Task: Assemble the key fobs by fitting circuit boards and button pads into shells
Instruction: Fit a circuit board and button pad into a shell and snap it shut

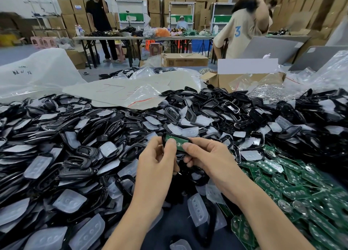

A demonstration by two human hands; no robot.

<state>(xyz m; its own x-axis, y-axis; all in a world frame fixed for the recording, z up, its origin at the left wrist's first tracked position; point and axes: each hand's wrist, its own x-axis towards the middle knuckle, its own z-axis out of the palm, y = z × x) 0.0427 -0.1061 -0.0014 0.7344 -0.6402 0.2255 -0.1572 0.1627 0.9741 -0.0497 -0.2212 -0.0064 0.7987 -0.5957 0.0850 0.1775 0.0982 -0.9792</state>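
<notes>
Right now the left hand [160, 155] and right hand [205, 155] together hold one black shell [176, 137] just above the heaped worktop [180, 229], fingers closed round its ends, both thumbs pressing on a green circuit board [178, 143] seated inside it. Loose black shells [216, 106] and clear button pads [69, 202] lie all around; spare green boards [301, 193] pile at the right.
</notes>
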